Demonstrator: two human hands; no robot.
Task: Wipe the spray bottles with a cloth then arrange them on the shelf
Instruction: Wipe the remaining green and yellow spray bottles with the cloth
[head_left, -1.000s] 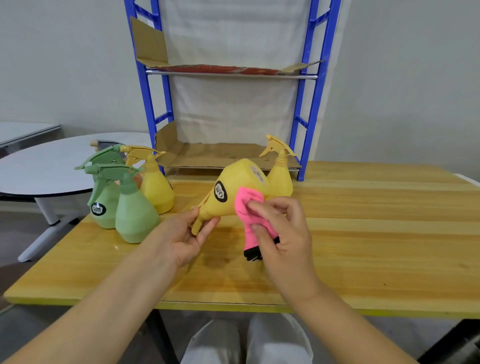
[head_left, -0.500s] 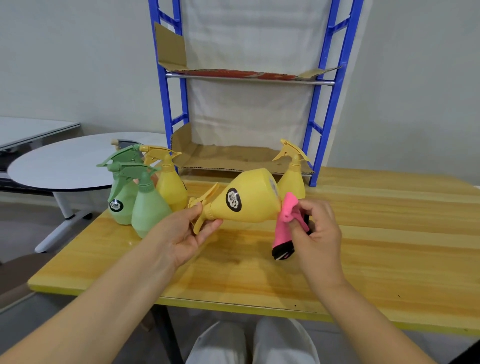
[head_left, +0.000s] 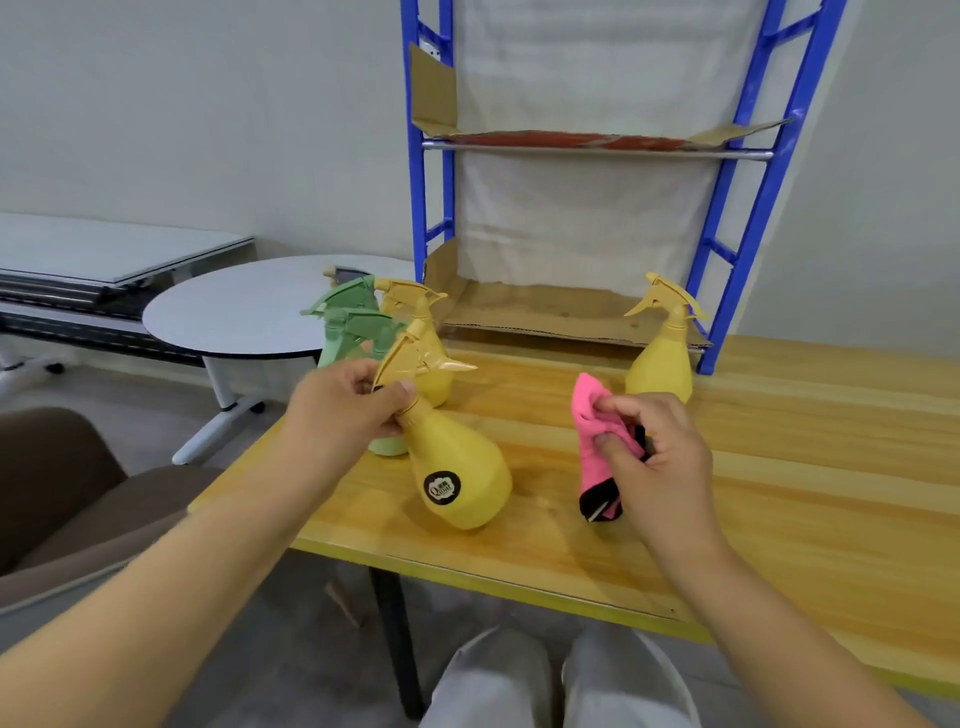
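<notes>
One head-worn wide camera looks forward and down, near the table (head_left: 779, 467).

The pale green plastic spray bottles (head_left: 349, 325) are mostly hidden behind the left hand (head_left: 340, 410) and the tilted yellow plastic spray bottle (head_left: 462, 467) it grips. That bottle's round black label (head_left: 442, 488) is too small to read. The right hand (head_left: 660, 457) covers perhaps half of the folded pink cloth (head_left: 592, 452). The upper edge cuts off the blue metal shelf frame (head_left: 748, 218).

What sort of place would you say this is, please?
Probably a plain workroom or office rather than a home: a long wooden worktable against a bare wall, a blue metal shelf rack lined with cardboard at its back, and a white round table beside it.
</notes>
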